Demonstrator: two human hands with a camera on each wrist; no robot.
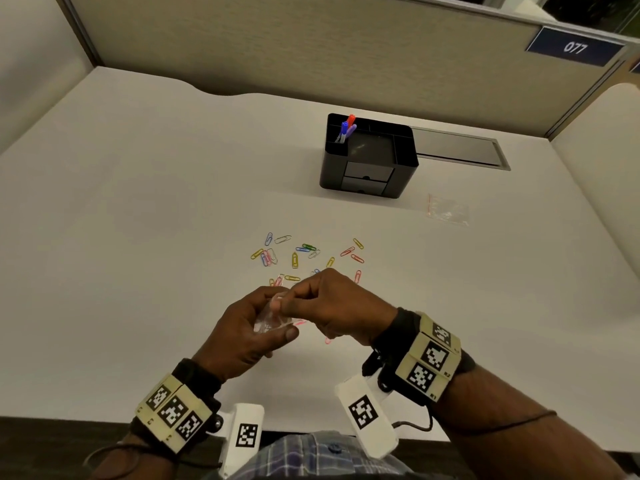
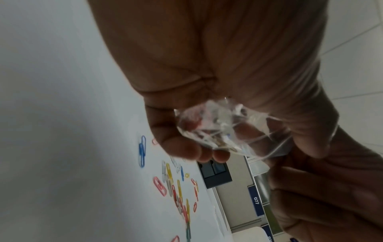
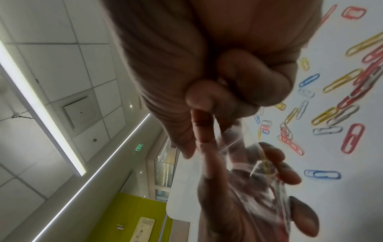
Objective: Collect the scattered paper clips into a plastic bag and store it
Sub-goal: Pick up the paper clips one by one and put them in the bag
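The plastic bag point(image 1: 273, 315) is small, clear and crumpled, held above the near middle of the white desk point(image 1: 138, 202). The left hand point(image 1: 249, 327) cups it with fingers and thumb curled round its body. The right hand point(image 1: 332, 306) pinches the bag's upper edge between thumb and forefinger, its other fingers curled in. In the left wrist view the bag point(image 2: 217, 131) holds a few clips, red and pale ones among them; their number cannot be told through the creased film. In the right wrist view a yellow clip and a red one show inside the bag point(image 3: 269, 180).

The loose paper clips point(image 1: 301, 258) lie scattered on the desk at 12 o'clock from the hands, roughly two dozen of them, in yellow, red, pink, blue, green and silver. One pink clip shows just under the right hand, at 6 o'clock from the main scatter.

Farther off, at 12 to 1 o'clock, stands one black desk organiser point(image 1: 369, 157) with two small drawers in its front. Its rear left compartment holds three markers point(image 1: 347, 128), with red, blue and purple caps. A second clear bag point(image 1: 448, 209) with a red strip along one edge lies flat on the desk at 4 o'clock from the organiser, well apart from the hands.
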